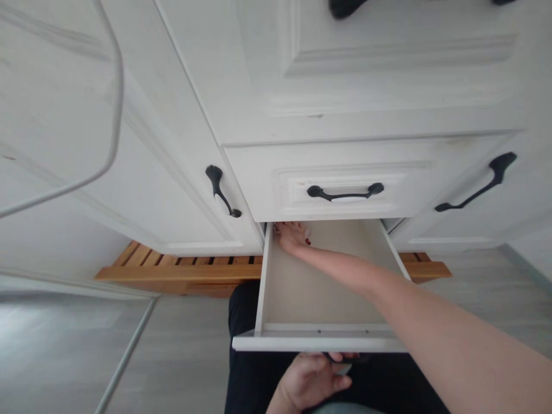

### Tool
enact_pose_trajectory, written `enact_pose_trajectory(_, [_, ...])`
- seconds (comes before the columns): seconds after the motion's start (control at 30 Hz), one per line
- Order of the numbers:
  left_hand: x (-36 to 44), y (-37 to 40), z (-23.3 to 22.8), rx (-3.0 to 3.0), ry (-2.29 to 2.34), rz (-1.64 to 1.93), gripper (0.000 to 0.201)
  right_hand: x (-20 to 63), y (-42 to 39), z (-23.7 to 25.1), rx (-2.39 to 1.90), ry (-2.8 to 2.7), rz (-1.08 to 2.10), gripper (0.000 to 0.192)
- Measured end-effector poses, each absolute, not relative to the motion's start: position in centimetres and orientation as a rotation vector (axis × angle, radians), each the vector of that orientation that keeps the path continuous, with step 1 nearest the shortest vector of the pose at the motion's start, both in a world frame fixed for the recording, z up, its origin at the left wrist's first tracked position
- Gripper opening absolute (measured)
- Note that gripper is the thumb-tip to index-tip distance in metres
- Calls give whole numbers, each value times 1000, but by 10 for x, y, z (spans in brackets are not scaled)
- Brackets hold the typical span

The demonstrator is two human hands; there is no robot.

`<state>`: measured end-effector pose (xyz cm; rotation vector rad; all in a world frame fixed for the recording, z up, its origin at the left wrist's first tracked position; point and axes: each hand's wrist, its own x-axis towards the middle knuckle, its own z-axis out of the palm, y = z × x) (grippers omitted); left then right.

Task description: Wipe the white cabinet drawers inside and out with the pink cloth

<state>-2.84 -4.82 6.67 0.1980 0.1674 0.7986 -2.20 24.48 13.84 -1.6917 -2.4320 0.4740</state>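
Note:
A white drawer [319,344] is pulled out from the cabinet. My left hand [313,376] is at its front, fingers closed round the dark handle [362,359], which is partly hidden. My right arm reaches across the drawer from the right. At the back left corner inside, my right hand [291,234] lies palm down with its fingers stretched out. It rests on or beside a small white item with red spots [307,234], mostly covered by the hand. I cannot tell what kind of thing that is.
Above is a shut drawer with a black handle [345,194]. Cabinet doors with black handles [223,191] flank it. Below runs a slatted wooden base [185,273]. A pale cable [115,109] hangs at the left. My legs [245,322] are under the drawer.

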Motion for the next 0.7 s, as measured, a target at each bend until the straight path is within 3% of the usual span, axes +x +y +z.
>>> enact_pose_trajectory(0.17, [-26,-46,59,141,137,716,24,-5,231,137,-1470,-2531,594,36])
enact_pose_trajectory(0.37, [-26,-47,55,117,179,720,25,17,152,132,-1010,-2724,830,20])
enact_pose_trajectory(0.5, [-26,-48,60,116,215,749,23,31,127,136,-605,-2605,1618,19])
enact_pose_trajectory(0.57, [-26,-49,63,111,235,773,20,34,138,141,-666,-2298,1847,20])
enact_pose_trajectory(0.7, [-26,-51,65,96,248,783,19,21,194,154,-1075,-1790,1544,28])
